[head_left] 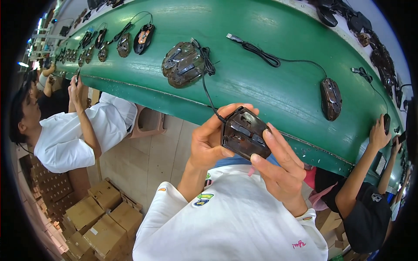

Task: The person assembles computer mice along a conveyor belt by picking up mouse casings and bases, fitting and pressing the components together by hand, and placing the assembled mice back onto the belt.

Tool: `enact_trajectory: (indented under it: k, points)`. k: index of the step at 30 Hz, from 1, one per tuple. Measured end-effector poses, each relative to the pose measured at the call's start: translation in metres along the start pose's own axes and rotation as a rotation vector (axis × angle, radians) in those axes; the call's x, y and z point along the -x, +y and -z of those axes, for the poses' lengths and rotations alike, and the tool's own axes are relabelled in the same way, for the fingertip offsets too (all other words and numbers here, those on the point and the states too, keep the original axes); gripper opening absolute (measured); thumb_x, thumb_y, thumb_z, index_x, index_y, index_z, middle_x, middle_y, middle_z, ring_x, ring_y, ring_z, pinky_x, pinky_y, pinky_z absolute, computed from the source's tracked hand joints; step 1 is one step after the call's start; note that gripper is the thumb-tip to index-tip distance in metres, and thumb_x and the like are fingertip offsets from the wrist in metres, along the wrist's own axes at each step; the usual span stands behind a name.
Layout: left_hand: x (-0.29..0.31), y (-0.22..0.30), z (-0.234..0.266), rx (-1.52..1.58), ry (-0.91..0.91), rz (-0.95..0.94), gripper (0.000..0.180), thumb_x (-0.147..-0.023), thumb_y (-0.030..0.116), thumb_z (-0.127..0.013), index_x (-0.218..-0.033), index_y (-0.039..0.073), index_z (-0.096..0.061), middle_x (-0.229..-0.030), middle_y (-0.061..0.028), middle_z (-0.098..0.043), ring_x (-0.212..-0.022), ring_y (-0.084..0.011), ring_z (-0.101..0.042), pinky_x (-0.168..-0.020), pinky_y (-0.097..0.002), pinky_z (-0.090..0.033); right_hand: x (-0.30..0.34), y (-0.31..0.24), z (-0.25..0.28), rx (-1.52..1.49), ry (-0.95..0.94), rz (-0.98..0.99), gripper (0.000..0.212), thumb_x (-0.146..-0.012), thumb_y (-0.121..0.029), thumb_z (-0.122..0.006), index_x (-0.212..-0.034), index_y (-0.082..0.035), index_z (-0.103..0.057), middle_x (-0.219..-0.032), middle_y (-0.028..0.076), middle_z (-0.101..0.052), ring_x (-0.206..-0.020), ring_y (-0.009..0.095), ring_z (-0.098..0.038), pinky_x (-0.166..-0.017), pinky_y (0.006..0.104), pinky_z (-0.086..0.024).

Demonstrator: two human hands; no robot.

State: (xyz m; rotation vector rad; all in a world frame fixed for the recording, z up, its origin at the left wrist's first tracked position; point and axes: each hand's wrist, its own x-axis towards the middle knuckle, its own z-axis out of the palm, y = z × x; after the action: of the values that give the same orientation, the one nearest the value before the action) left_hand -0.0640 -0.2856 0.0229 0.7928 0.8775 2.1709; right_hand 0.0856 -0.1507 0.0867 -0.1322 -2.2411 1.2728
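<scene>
A dark glossy computer mouse (244, 132) is held in front of my chest by both hands. My left hand (212, 138) grips its left side with the fingers curled over the top. My right hand (281, 167) holds its right side, fingers spread along the shell. Its black cable (208, 93) runs up to the green conveyor belt (270, 95). On the belt above my hands lies a brown-patterned mouse shell (183, 64) with a coiled cable. Another dark mouse (331, 99) with a long cable lies to the right.
Several more mice (124, 43) lie in a row at the belt's far left. A person in a white shirt (74, 135) works on my left, another in black (365, 209) on my right, hand on a mouse. Cardboard boxes (98, 222) are stacked on the floor at lower left.
</scene>
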Motion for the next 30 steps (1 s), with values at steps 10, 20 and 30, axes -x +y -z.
enact_trajectory:
  k: [10,20,30]
  points:
    - [0.004,0.007,-0.003,0.003,0.030,-0.029,0.095,-0.071,0.010,-0.090,-0.157,0.006,-0.048,-0.154,-0.0292,-0.051,-0.139,-0.0462,-0.055,-0.115,-0.0582,-0.048,-0.005,-0.002,-0.001,-0.006,-0.045,0.018,0.043,-0.077,0.005,-0.076,-0.116,-0.015,-0.081,-0.148,0.015,-0.063,-0.132,0.051,-0.060,-0.112,0.0561,-0.054]
    - [0.012,0.012,0.004,-0.004,0.041,0.017,0.097,-0.072,0.018,-0.092,-0.158,0.011,-0.048,-0.149,-0.0317,-0.055,-0.133,-0.0465,-0.059,-0.111,-0.0589,-0.051,-0.012,-0.010,0.001,0.018,-0.072,0.037,0.043,-0.077,0.002,-0.079,-0.116,-0.015,-0.081,-0.147,0.014,-0.063,-0.131,0.050,-0.060,-0.111,0.0552,-0.055]
    - [0.019,0.012,0.003,0.034,0.126,0.011,0.101,-0.066,0.017,-0.096,-0.156,0.008,-0.050,-0.151,-0.0325,-0.054,-0.131,-0.0467,-0.061,-0.112,-0.0582,-0.051,-0.019,-0.014,-0.001,0.071,-0.103,0.097,0.045,-0.075,0.003,-0.080,-0.116,-0.013,-0.080,-0.147,0.016,-0.063,-0.128,0.050,-0.062,-0.108,0.0543,-0.058]
